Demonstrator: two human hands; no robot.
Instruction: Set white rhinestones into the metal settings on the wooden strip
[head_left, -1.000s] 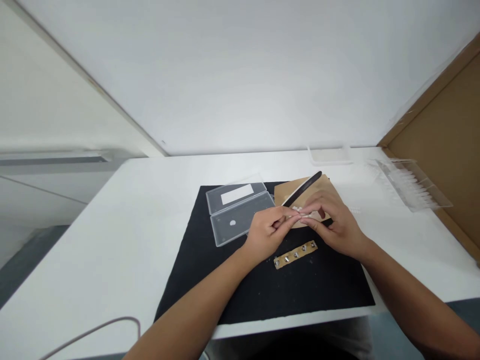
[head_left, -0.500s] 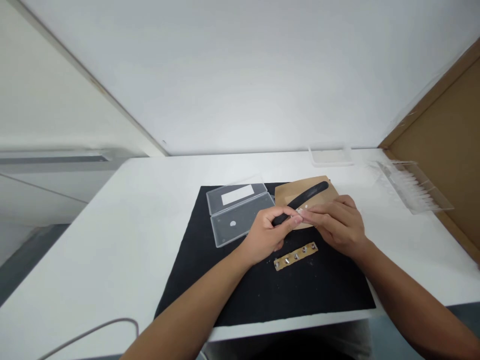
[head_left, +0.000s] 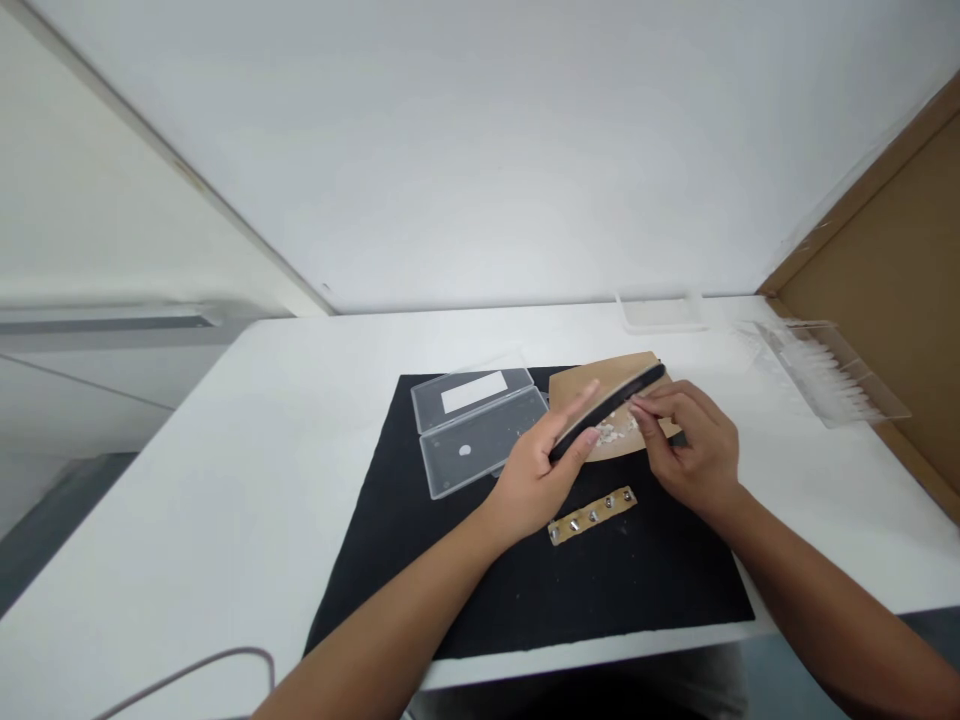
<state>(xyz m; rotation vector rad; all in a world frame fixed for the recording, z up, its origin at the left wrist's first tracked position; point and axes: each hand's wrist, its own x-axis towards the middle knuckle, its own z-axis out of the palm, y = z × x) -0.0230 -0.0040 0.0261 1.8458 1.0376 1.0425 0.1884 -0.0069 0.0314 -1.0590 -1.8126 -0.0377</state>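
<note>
My left hand [head_left: 541,470] grips the near end of a black curved nail file [head_left: 611,408], thumb below and fingers along its upper side. The file slants up to the right over a sheet of brown paper [head_left: 577,388]. My right hand [head_left: 690,440] is closed in a pinch close against the file's lower edge; what its fingertips hold is too small to make out. Small white bits [head_left: 611,430] lie on the paper beneath the file. Nearer to me is a tan strip [head_left: 592,515] bearing several small shiny metal pieces.
A clear hinged case [head_left: 442,470] lies open at the left on the black mat [head_left: 465,590]. At the back stands a clear shallow tray [head_left: 664,325]. On the right, a clear box of white nail tips [head_left: 825,375] sits beside a brown panel [head_left: 892,230]. A cable [head_left: 217,658] crosses the table's front left.
The nail file has been turned onto its narrow edge. My left fingers have stretched out along it. My right hand has drawn slightly right, apart from the left, uncovering more white bits on the paper.
</note>
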